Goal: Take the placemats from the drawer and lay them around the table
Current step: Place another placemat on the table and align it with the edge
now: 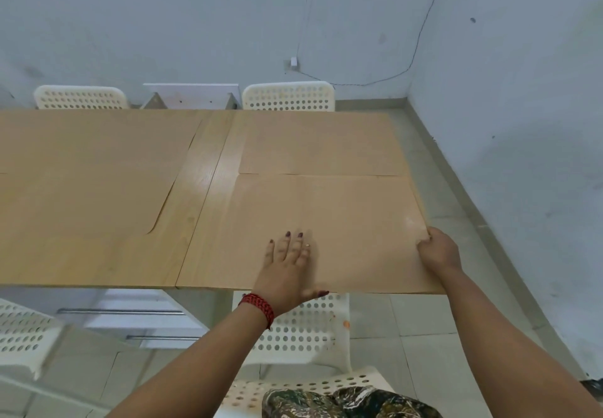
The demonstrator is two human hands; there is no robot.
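A tan placemat (326,222) was being settled at the near right corner of a wooden dining table (202,189), above a perforated white chair (303,329) tucked under the near edge. The left hand (288,267), a red braided bracelet (259,306) at its wrist, was laid flat with fingers spread on the mat's near edge, pressing rather than gripping. The right hand (437,249) was closed on the mat's right edge near its near corner, thumb over the top. The mat's long axis was seen to run along the table's near edge, leftward from the right hand's pinch, and its right border appeared to overhang the table end slightly, so any correction was judged to be a small slide to the left, led by the right hand. Beyond it, a second placemat (319,143) lay at the far right place, edge to edge with the first, and others (81,173) covered the left half. Two more white chairs (288,96) stood against the wall.
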